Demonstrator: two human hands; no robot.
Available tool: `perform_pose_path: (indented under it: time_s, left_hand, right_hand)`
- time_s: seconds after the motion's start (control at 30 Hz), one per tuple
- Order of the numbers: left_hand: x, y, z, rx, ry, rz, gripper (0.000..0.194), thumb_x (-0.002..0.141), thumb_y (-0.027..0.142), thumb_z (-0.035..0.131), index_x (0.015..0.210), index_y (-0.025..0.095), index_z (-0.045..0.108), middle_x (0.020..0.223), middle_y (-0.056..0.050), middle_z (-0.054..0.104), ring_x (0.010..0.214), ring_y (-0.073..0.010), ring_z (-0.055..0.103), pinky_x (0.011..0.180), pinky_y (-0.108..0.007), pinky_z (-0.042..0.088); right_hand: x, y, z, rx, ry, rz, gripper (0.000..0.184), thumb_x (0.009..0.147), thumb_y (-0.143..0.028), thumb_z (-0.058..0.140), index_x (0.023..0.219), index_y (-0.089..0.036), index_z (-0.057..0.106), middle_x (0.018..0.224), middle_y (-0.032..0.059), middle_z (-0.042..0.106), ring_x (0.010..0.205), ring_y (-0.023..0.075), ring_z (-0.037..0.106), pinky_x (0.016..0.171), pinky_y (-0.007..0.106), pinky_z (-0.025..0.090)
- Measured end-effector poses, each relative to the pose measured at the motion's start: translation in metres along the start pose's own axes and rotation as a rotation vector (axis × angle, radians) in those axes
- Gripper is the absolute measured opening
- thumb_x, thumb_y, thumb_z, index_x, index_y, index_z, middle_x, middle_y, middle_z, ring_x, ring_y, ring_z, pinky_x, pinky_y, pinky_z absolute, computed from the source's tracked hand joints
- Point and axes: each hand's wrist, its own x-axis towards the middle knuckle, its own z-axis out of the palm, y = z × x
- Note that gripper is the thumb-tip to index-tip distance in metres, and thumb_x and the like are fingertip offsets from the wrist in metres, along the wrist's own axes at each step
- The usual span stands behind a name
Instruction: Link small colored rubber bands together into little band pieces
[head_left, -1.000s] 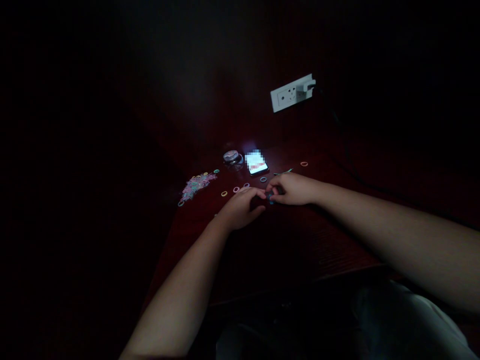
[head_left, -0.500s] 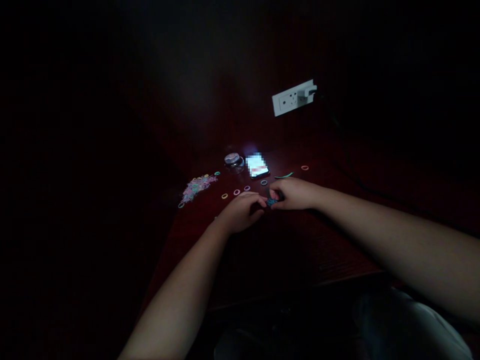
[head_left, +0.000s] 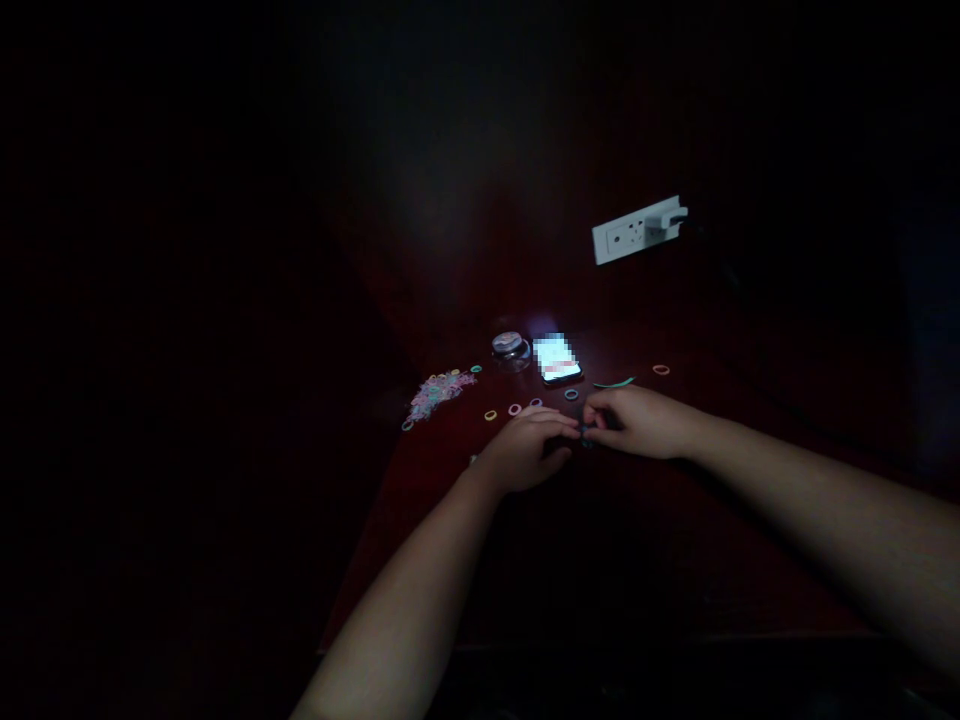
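In the dim head view, a small dark-blue hair tie (head_left: 586,441) shows between my hands, low on the dark red table; its shape is partly hidden. My right hand (head_left: 634,422) is closed, its fingertips and thumb pinching at the blue hair tie. My left hand (head_left: 529,448) comes in from the left with fingers stretched out and thumb apart, its fingertips close to the hair tie. Just beyond my hands lie a blue-grey hair tie (head_left: 571,394), a purple one (head_left: 535,403), a pink one (head_left: 514,410) and a yellow one (head_left: 490,415).
A pile of small coloured hair ties (head_left: 439,394) lies at the left. Behind stand a lidded clear jar (head_left: 511,352) and a lit phone (head_left: 556,358). A green strip (head_left: 615,383) and an orange hair tie (head_left: 661,370) lie right. A white power socket (head_left: 637,230) holds a plug.
The whole view has shifted, so everything sits further right and lower. My left fingers have straightened somewhat, and less of the blue hair tie shows between my hands.
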Motion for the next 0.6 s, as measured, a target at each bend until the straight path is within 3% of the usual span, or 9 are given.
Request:
perform_pose_path:
  time_s: [0.13, 0.27, 0.33, 0.37, 0.47, 0.6]
  left_hand:
    - [-0.006, -0.019, -0.011, 0.052, 0.176, -0.162, 0.020, 0.082, 0.022, 0.058, 0.100, 0.022, 0.067, 0.113, -0.003, 0.067, 0.109, -0.0185, 0.058, 0.100, -0.039, 0.043]
    - [-0.030, -0.064, -0.031, 0.146, 0.419, -0.586, 0.020, 0.084, 0.020, 0.051, 0.093, 0.018, 0.069, 0.107, -0.005, 0.069, 0.104, -0.0193, 0.061, 0.098, -0.036, 0.045]
    - [-0.044, -0.087, -0.036, 0.189, 0.418, -0.855, 0.023, 0.083, 0.021, 0.050, 0.096, 0.018, 0.069, 0.114, -0.006, 0.067, 0.107, -0.0203, 0.060, 0.099, -0.034, 0.044]
    - [-0.049, -0.097, -0.036, 0.198, 0.415, -0.921, 0.025, 0.083, 0.022, 0.049, 0.097, 0.016, 0.069, 0.115, -0.008, 0.067, 0.106, -0.0219, 0.061, 0.098, -0.035, 0.045]
    - [-0.057, -0.118, -0.031, 0.218, 0.387, -1.007, 0.028, 0.084, 0.022, 0.047, 0.100, 0.016, 0.069, 0.113, -0.010, 0.068, 0.105, -0.0247, 0.062, 0.094, -0.036, 0.046]
    - [-0.053, -0.128, -0.024, 0.279, 0.351, -1.025, 0.032, 0.083, 0.023, 0.047, 0.108, 0.018, 0.066, 0.119, -0.010, 0.065, 0.113, -0.0253, 0.057, 0.099, -0.035, 0.041]
  right_hand:
    - [0.002, 0.004, 0.000, -0.009, 0.043, -0.002, 0.017, 0.079, -0.036, 0.057, 0.080, -0.020, 0.061, 0.072, 0.0023, 0.065, 0.061, 0.0148, 0.055, 0.058, 0.027, 0.037]
    - [0.003, 0.004, 0.000, 0.006, 0.048, -0.003, 0.018, 0.081, -0.036, 0.054, 0.080, -0.020, 0.061, 0.073, 0.0028, 0.065, 0.062, 0.0154, 0.056, 0.058, 0.028, 0.037]
    - [0.003, 0.003, 0.000, 0.014, 0.053, 0.003, 0.018, 0.081, -0.037, 0.054, 0.080, -0.020, 0.060, 0.073, 0.0028, 0.065, 0.062, 0.0154, 0.055, 0.058, 0.028, 0.037]
    - [0.003, 0.002, 0.000, 0.018, 0.053, 0.005, 0.018, 0.080, -0.037, 0.054, 0.080, -0.020, 0.060, 0.073, 0.0027, 0.065, 0.061, 0.0153, 0.055, 0.058, 0.027, 0.037]
    - [0.003, 0.000, 0.000, 0.028, 0.059, 0.003, 0.017, 0.080, -0.037, 0.054, 0.080, -0.020, 0.059, 0.072, 0.0020, 0.065, 0.061, 0.0150, 0.055, 0.057, 0.027, 0.037]
    - [0.003, -0.002, 0.000, 0.024, 0.084, -0.001, 0.016, 0.081, -0.036, 0.053, 0.080, -0.021, 0.059, 0.071, 0.0013, 0.064, 0.060, 0.0147, 0.055, 0.057, 0.027, 0.037]
